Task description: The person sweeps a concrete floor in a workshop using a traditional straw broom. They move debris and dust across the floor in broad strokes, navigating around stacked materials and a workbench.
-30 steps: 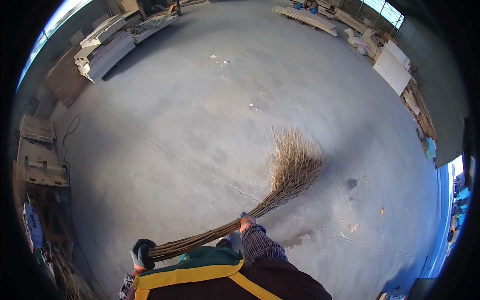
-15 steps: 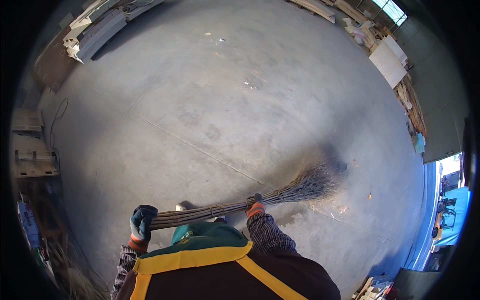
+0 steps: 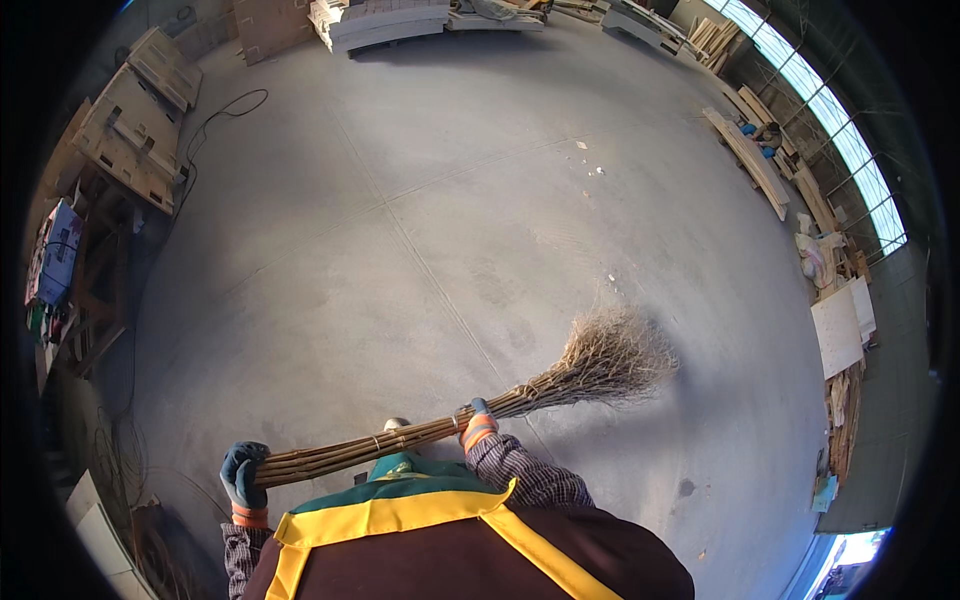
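Note:
A long twig broom point(image 3: 545, 393) slants across in front of me, its stick handle to the left and its bushy head to the right. My left hand point(image 3: 243, 472), in a dark glove with an orange cuff, is closed around the handle's end. Farther along, my right hand point(image 3: 478, 424), gloved alike, grips the bound sticks just behind the spreading twigs. The broom's head reaches out over the grey concrete floor point(image 3: 330, 300); whether its tips touch the floor I cannot tell. The toe of a shoe point(image 3: 397, 424) shows beyond the handle.
Small pale scraps point(image 3: 598, 171) lie scattered ahead on the floor. Wooden crates point(image 3: 130, 135) and a cable point(image 3: 215, 112) are at the left. Stacked boards point(image 3: 385, 25) stand at the back. Planks point(image 3: 748, 165) and a white panel point(image 3: 838, 330) line the right wall.
My view has turned toward the left, so the surroundings sit farther right. Both hands keep their hold on the broom, whose head now shows sharper and slightly higher.

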The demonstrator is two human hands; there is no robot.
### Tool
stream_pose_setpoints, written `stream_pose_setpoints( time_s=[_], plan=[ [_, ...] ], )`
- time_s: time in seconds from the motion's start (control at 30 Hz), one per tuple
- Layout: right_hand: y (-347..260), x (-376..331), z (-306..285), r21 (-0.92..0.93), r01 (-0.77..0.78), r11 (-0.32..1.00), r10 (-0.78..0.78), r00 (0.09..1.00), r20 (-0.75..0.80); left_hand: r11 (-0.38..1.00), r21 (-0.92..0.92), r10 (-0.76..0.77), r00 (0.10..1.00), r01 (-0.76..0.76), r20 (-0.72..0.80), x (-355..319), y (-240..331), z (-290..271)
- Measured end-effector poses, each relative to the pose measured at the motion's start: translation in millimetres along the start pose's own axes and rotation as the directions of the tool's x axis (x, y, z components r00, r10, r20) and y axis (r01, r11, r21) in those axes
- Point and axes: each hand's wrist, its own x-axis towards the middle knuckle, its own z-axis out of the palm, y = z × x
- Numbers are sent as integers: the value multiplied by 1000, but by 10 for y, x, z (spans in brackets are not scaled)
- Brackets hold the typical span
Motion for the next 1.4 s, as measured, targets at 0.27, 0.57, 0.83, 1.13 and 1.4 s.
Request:
stream_pose_setpoints(
  time_s=[0.27, 0.57, 0.83, 1.13, 1.4],
  plan=[
    [681, -426, 1855, -440, 280, 853, -147, 938, 312, 983, 155, -30, 915, 100, -403, -780, 411, -428],
    [291, -49, 2614, -882, 280, 378, 87, 938, 335, 834, 477, -69, 910, 277, -408, -863, 698, 580],
    [-673, 102, 1631, -784, 104, 612, -10, 992, 124, 800, 552, -155, 970, 234, -186, -159, 911, 1138],
    [-1596, 931, 208, -314, 1, 949, -55, 985, -161, 899, 368, -321, 930, 240, 177, 884, 425, 2255],
    [-1906, 1968, -1389, -424, -58, 904, -50, 970, -238, 811, 199, 241, 623, -551, 744, 1135, -67, 3573]
  ],
)
